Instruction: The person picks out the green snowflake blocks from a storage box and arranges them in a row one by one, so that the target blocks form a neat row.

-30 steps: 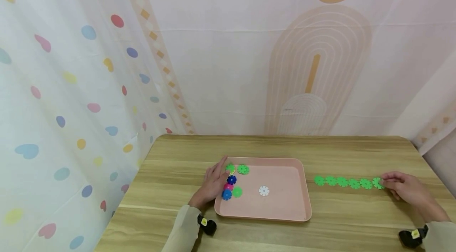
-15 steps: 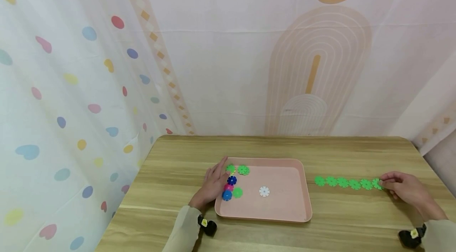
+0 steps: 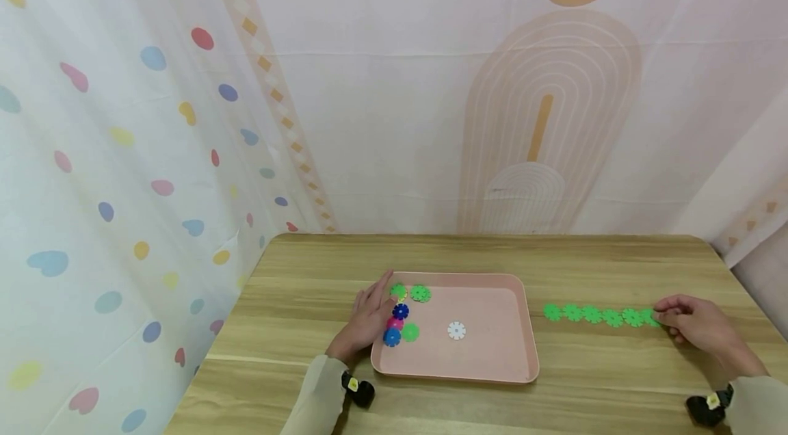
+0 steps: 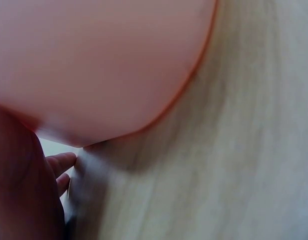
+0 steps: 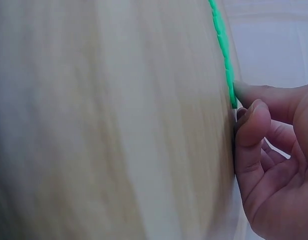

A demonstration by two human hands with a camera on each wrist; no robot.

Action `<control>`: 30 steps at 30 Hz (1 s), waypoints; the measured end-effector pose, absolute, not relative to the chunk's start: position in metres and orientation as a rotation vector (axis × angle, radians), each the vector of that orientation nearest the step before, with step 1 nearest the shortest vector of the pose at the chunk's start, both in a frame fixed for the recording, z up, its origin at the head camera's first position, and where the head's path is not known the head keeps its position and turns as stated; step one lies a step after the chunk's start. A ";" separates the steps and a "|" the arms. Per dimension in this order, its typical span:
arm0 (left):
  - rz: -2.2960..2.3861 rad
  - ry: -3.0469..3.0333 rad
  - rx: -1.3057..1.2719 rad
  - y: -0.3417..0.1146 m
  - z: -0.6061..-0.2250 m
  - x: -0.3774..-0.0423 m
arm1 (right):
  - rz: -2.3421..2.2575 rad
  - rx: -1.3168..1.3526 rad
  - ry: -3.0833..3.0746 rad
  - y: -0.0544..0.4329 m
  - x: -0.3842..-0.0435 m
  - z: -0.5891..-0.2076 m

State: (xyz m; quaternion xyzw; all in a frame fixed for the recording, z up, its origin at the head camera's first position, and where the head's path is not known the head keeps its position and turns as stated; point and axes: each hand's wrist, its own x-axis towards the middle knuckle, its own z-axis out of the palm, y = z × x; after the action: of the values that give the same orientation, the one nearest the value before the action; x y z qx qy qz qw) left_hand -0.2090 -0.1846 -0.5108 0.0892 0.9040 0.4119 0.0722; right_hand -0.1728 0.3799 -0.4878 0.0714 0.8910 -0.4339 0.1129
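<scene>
At the right end of a row of several green snowflake discs (image 3: 592, 314) on the wooden table, my right hand (image 3: 702, 322) pinches the last green snowflake disc (image 3: 648, 317). In the right wrist view the index finger touches the disc's edge, with the thumb close by. My left hand (image 3: 368, 319) rests on the left edge of the pink tray (image 3: 492, 353), fingers straight and the thumb reaching over the rim. Inside lie green snowflake discs (image 3: 421, 293), a dark blue disc (image 3: 401, 311), a pink disc (image 3: 395, 323), a blue disc (image 3: 392, 337) and a white disc (image 3: 456, 330).
The wooden table (image 3: 295, 325) ends at a patterned curtain (image 3: 394, 113) behind and to the left. A black wrist camera (image 3: 362, 392) sits at the left cuff, and another black wrist camera (image 3: 704, 410) at the right cuff.
My right hand has shifted slightly left, and the end disc has slid with it, closer against the row. The left hand and the tray stay put.
</scene>
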 end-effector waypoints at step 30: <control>1.247 2.699 0.231 -0.184 -0.509 -0.206 | -1.232 0.199 2.717 0.379 -0.171 -0.491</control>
State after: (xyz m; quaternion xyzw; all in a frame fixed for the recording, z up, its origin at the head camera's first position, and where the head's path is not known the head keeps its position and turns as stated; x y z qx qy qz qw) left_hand -0.2063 -0.1837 -0.5093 0.0774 0.9022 0.4168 0.0800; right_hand -0.1710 0.3789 -0.4907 0.0662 0.9061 -0.4109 0.0760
